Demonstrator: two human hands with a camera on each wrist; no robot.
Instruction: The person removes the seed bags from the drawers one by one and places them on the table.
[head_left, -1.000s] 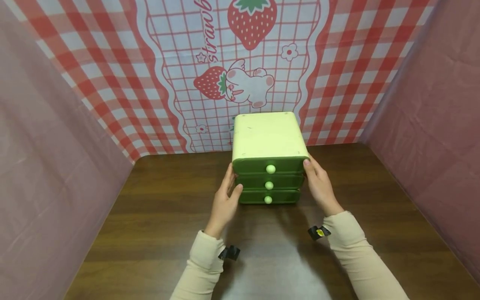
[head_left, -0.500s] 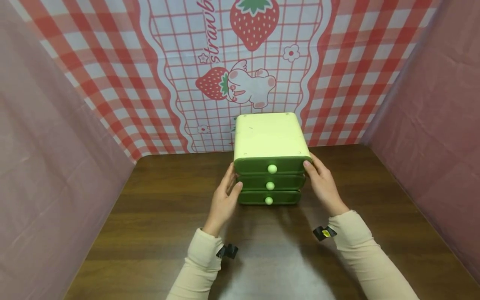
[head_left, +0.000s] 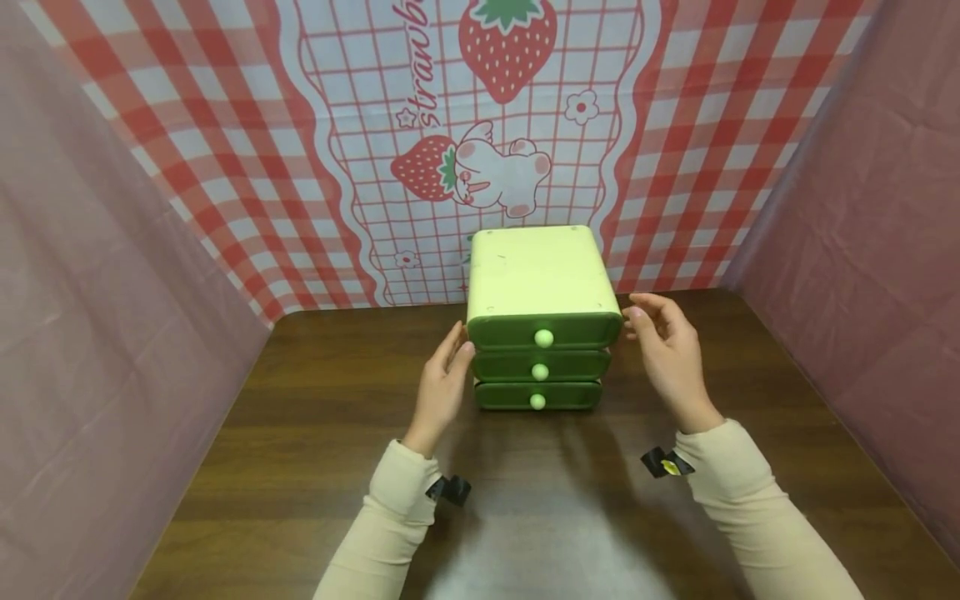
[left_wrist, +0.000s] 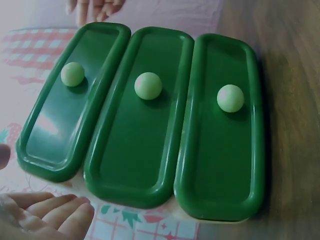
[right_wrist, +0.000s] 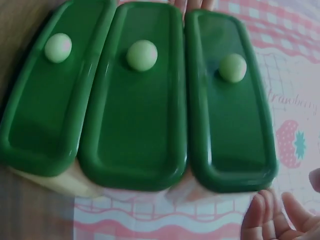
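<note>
A small cream chest of drawers (head_left: 542, 271) stands near the back of the table, its several faces showing in all views. Three dark green drawer fronts, each with a round pale knob (head_left: 543, 338), are stacked and look closed. At its left side is my left hand (head_left: 437, 396), fingers extended along the edge; whether they touch it I cannot tell. My right hand (head_left: 672, 362) hovers just off the upper right side, fingers loosely bent and holding nothing. In the right wrist view, its fingertips (right_wrist: 257, 210) lie close to the top drawer's corner.
The chest rests on a dark wooden table (head_left: 330, 433). Behind it hangs a red checked cloth (head_left: 675, 150) with strawberry prints. Pink cloths (head_left: 855, 250) close off both sides.
My right hand has come away from the chest's right side, moving right and slightly up. The left hand has shifted a little, its thumb lifting off the front. The chest stays put.
</note>
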